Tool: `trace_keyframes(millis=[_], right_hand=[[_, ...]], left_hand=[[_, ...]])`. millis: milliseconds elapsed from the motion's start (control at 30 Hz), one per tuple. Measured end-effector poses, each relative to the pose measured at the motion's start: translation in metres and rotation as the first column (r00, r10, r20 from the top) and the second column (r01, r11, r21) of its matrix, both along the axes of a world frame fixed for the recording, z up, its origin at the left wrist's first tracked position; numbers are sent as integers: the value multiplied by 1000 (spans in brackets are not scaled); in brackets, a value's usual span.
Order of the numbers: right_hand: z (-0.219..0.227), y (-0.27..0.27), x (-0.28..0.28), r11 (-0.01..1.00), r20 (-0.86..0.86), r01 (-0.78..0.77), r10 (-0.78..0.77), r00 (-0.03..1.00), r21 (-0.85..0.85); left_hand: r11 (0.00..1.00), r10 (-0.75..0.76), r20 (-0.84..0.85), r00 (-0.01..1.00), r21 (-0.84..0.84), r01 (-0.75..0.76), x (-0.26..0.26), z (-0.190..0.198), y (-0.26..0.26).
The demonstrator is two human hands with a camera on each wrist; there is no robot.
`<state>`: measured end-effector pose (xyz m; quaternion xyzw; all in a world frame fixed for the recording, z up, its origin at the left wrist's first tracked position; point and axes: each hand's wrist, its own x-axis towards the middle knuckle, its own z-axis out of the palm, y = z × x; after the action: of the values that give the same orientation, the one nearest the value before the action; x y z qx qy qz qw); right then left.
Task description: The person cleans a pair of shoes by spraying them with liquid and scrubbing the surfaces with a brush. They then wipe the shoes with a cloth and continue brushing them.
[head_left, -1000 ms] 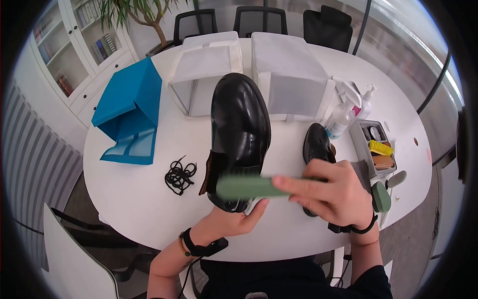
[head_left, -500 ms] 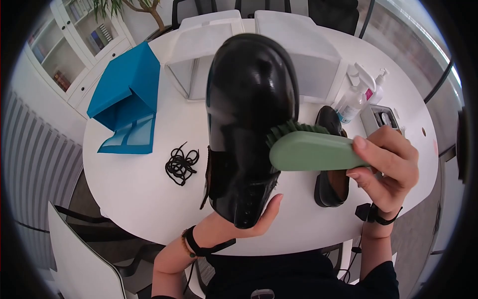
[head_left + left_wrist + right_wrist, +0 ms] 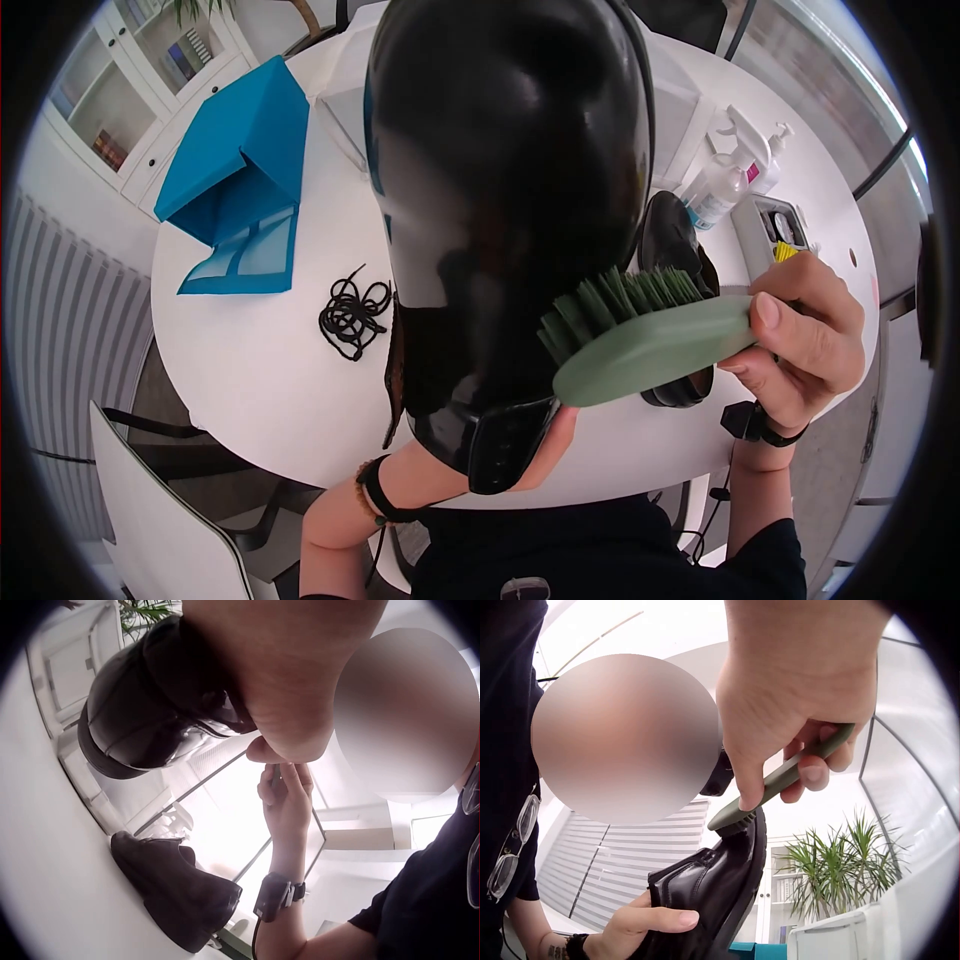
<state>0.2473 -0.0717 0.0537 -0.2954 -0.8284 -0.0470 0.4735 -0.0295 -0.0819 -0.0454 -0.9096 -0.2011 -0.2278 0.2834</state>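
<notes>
A glossy black leather shoe (image 3: 500, 200) is held up close to the head camera, toe away from me. My left hand (image 3: 641, 930) grips it around the heel end, thumb along its side; most of those fingers are hidden beneath the shoe. In my right hand (image 3: 805, 335) is a green shoe brush (image 3: 655, 350), its handle pinched between thumb and fingers. The dark green bristles (image 3: 739, 825) are right at the shoe's upper in the right wrist view. The matching black shoe (image 3: 180, 889) stands on the table, partly covered by the brush in the head view.
A bundle of black laces (image 3: 355, 318) lies left on the white table (image 3: 260, 400), near an open blue fabric box (image 3: 235, 150). White boxes stand behind the raised shoe. Spray bottle (image 3: 715, 190), pump bottle (image 3: 775, 155) and grey tray (image 3: 750, 240) are at the right.
The shoe has come up closer to the head camera. The brush has moved from over the heel end to the shoe's right side, its bristles now turned up into view.
</notes>
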Motion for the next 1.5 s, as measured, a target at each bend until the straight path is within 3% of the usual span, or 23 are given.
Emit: trace_keyframes(millis=[33, 100, 200, 233, 300, 333, 500, 633, 700, 933, 1033, 1100, 1333, 1400, 1433, 1467, 1500], right_hand=[[0, 0, 0, 1000, 4, -2, 2, 1000, 5], [-1, 1, 0, 1000, -4, -12, 12, 1000, 5], [0, 0, 0, 1000, -1, -21, 21, 1000, 0], [1, 0, 0, 1000, 11, -20, 21, 1000, -6], [1, 0, 1, 1000, 17, -20, 20, 1000, -10], [2, 0, 1, 1000, 24, -21, 21, 999, -13], [2, 0, 2, 1000, 34, -18, 19, 999, -17], [1, 1, 1, 1000, 40, -18, 19, 999, -12], [0, 1, 2, 1000, 42, -17, 17, 999, -7], [0, -3, -4, 999, 29, 39, -38, 999, -14], [-1, -4, -6, 999, 0, 37, -37, 999, -17], [1, -3, -5, 999, 9, 34, -34, 999, -19], [0, -1, -4, 1000, 15, 23, -23, 1000, -8], [0, -2, -4, 1000, 14, 22, -21, 1000, -20], [0, -2, -4, 999, 13, 21, -20, 1000, -32], [0, -2, -5, 999, 12, 21, -21, 1000, -34], [0, -2, -6, 999, 4, 13, -13, 1000, -33]], left_hand=[[1000, 0, 1, 1000, -2, 0, -2, -5, -2], [949, 52, -262, 964, 312, 33, -5, -18, -5], [923, 109, -351, 930, 383, 36, -5, -24, -6], [923, 108, -351, 930, 382, 36, -6, -29, -8], [998, -17, -302, 953, 47, 33, -6, -39, -11], [998, -18, -303, 953, 45, 33, -7, -40, -11], [975, 60, -275, 959, 222, 2, -6, -31, -8], [986, 42, -255, 966, 164, 0, -6, -34, -10], [881, 165, -332, 929, 474, 12, -4, -25, -7], [848, 203, -341, 918, 530, 10, -2, -16, -5], [913, 188, -325, 927, 405, -44, -1, -19, -9], [872, 213, -365, 906, 489, -8, -2, -27, -8], [875, 176, -369, 913, 484, 26, 0, -27, -3], [699, 336, -421, 842, 711, 77, 1, -27, -2], [700, 335, -422, 842, 710, 78, 0, -27, -3], [885, 186, -390, 902, 465, 18, -1, -28, -5], [986, 56, -307, 950, 169, -3, -2, -28, -6]])
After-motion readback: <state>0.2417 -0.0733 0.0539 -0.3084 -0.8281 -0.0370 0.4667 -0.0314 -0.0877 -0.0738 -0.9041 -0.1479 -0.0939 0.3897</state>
